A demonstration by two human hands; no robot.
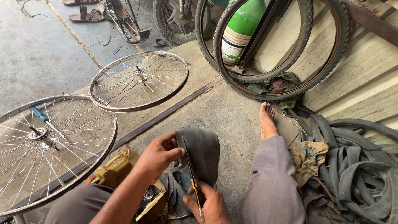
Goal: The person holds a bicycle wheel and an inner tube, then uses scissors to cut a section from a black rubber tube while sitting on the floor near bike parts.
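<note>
Hands occupy the lower centre of the frame. Left hand (159,155) grips the upper left edge of a black rubber inner tube piece (203,151), fingers curled tight around the rubber with the thumb pressed on its face. Right hand (209,205) sits below it, fingers closed around the handle of scissors (192,182), whose blades run upward along the rubber's left side; whether they are biting into it cannot be told. The rubber piece stands folded and upright between the two hands, just above the person's lap.

Lower left of the hands lies a yellowish worn bag (118,170), partly under the left forearm. A large spoked wheel (45,149) lies flat at the left edge, and a smaller spoked rim (139,81) lies flat at upper centre. Two tyres (286,83) lean against the wall at upper right, with a green cylinder (242,27) behind them. A heap of black inner tubes (356,170) fills the lower right. A bare foot (267,120) rests on the concrete at centre right.
</note>
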